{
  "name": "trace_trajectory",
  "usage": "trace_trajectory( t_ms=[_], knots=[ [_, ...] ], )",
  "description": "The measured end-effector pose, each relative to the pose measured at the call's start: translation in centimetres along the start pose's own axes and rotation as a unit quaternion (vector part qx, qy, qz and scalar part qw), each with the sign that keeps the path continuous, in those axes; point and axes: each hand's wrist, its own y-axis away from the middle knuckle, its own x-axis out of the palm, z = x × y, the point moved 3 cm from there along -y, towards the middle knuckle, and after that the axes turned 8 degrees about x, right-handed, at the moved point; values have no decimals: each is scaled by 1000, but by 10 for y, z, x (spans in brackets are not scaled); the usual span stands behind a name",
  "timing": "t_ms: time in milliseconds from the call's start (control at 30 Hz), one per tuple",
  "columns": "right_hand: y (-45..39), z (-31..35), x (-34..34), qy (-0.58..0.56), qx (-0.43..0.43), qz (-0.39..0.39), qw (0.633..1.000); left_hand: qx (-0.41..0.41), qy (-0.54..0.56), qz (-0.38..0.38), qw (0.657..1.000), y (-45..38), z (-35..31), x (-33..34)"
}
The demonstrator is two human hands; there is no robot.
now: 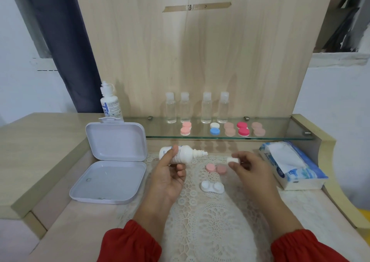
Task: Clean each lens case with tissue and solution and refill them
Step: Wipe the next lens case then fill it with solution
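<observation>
My left hand (170, 173) grips a white solution bottle (183, 153) lying sideways, its bare nozzle pointing right. A little to the right of the nozzle, my right hand (248, 167) pinches the bottle's white cap (233, 160). Below the hands, on the lace mat (210, 217), lies an open white lens case (212, 187). Two pink caps (215, 168) lie just above it. Several closed lens cases in pink, white-blue, beige and red (243, 129) sit on the glass shelf (280, 137).
An open white plastic box (112, 161) stands at the left. A second solution bottle (111, 103) stands behind it. Several clear small bottles (206, 109) line the shelf's back. A blue tissue pack (290, 165) lies at the right.
</observation>
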Motion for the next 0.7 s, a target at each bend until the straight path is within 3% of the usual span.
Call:
trace_trajectory(
  t_ms=[67,133,233,533,700],
  knots=[
    [6,9,6,-163,12,34,986,-4,-9,4,1000,1,2,1],
    [12,15,14,-224,10,79,971,-7,-13,10,1000,2,4,1],
    [16,18,22,-232,2,108,967,-10,-24,23,999,3,7,3],
    [20,22,22,-185,-58,82,978,-14,-70,55,996,7,12,10],
    [21,22,20,-197,-42,77,976,-14,-70,84,994,9,12,10]
  ],
)
